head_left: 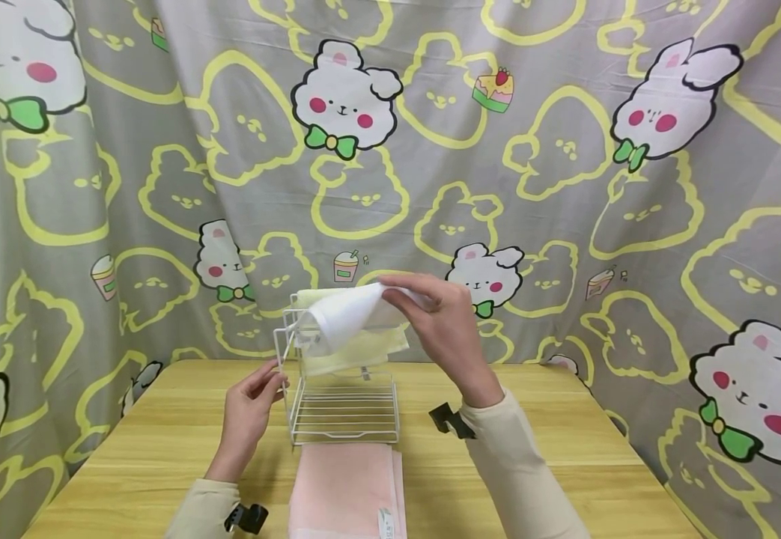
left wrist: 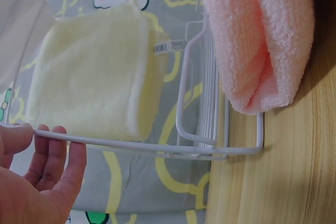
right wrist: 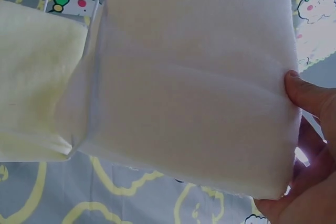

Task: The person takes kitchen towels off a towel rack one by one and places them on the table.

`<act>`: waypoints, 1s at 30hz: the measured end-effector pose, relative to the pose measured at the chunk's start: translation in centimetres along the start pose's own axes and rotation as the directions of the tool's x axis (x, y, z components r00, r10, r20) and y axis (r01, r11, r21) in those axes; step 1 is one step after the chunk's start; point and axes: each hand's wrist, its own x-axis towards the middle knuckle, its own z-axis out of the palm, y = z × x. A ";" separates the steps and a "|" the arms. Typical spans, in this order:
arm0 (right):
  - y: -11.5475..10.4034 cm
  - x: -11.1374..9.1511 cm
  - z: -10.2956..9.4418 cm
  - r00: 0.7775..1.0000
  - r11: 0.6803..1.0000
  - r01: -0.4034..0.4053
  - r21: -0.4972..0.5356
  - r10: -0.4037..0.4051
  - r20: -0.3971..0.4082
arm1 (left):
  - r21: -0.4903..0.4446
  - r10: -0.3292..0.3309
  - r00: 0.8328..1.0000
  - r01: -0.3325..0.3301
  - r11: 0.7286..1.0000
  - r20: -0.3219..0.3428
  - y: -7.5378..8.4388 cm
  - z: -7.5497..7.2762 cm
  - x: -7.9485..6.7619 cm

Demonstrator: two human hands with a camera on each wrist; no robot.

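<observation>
A white wire rack [left wrist: 131, 145] stands on the table, and my left hand [head_left: 248, 408] grips its left side wire between thumb and fingers. My right hand [head_left: 447, 329] pinches the edge of a white towel [head_left: 353, 314] at the top of the rack. That towel slopes down leftward from the fingers, its left part lying at the rack's upper wires. Behind and below it a pale yellow towel [head_left: 343, 358] hangs in the rack, with a small printed tag [left wrist: 169, 46]. In the right wrist view the white towel [right wrist: 194, 93] spreads wide and hides much behind it.
A folded pink towel [head_left: 343, 486] with a label [head_left: 386, 522] lies on the wooden table [head_left: 498, 464], just in front of the rack. Behind the table hangs a grey patterned curtain [head_left: 424, 172]. Dark wrist mounts [head_left: 452, 421] sit at both sleeves.
</observation>
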 end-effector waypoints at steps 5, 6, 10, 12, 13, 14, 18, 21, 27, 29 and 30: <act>-0.2 -0.5 -0.6 1.000 1.000 0.016 -0.018 -0.016 -0.001 | -0.005 -0.001 1.000 0.001 1.000 -0.002 0.0 0.0 0.0; -0.3 -0.6 -0.7 1.000 0.999 0.019 -0.033 -0.019 -0.004 | -0.007 -0.001 1.000 0.001 1.000 -0.003 0.0 0.0 0.0; -0.5 -0.9 -1.1 0.999 0.997 0.039 -0.060 -0.040 -0.017 | -0.008 0.002 1.000 -0.002 1.000 -0.008 0.0 0.1 0.0; -0.5 -1.2 -1.2 0.999 0.998 0.036 -0.054 -0.037 -0.017 | -0.007 0.000 1.000 -0.001 1.000 -0.009 0.0 0.1 0.0; -0.6 -1.3 -1.3 0.999 0.999 0.034 -0.039 -0.034 -0.014 | -0.006 0.000 1.000 0.000 1.000 -0.009 0.0 0.1 0.0; -0.6 -1.4 -1.4 1.000 0.999 0.029 -0.027 -0.030 -0.010 | -0.006 0.000 1.000 0.000 1.000 -0.010 0.0 0.1 0.0; -0.5 -2.1 -1.7 1.000 1.000 0.011 -0.005 -0.011 -0.001 | -0.005 0.001 1.000 -0.001 1.000 -0.009 -0.1 0.1 0.0; -0.5 -2.6 -1.8 1.000 1.000 -0.002 -0.013 0.002 -0.008 | -0.006 0.001 1.000 -0.001 1.000 -0.008 0.0 0.1 0.0; -0.7 -3.7 -2.2 0.999 0.999 -0.024 -0.030 0.023 -0.027 | -0.008 -0.005 1.000 0.005 1.000 -0.006 0.0 0.2 0.0; -0.7 -4.0 -2.3 0.999 0.999 -0.027 -0.035 0.025 -0.043 | -0.006 -0.005 1.000 0.005 1.000 -0.006 0.0 0.1 0.0; -0.8 -4.1 -2.4 0.998 0.999 -0.028 -0.033 0.026 -0.052 | -0.006 -0.005 1.000 0.005 1.000 -0.006 0.0 0.1 0.0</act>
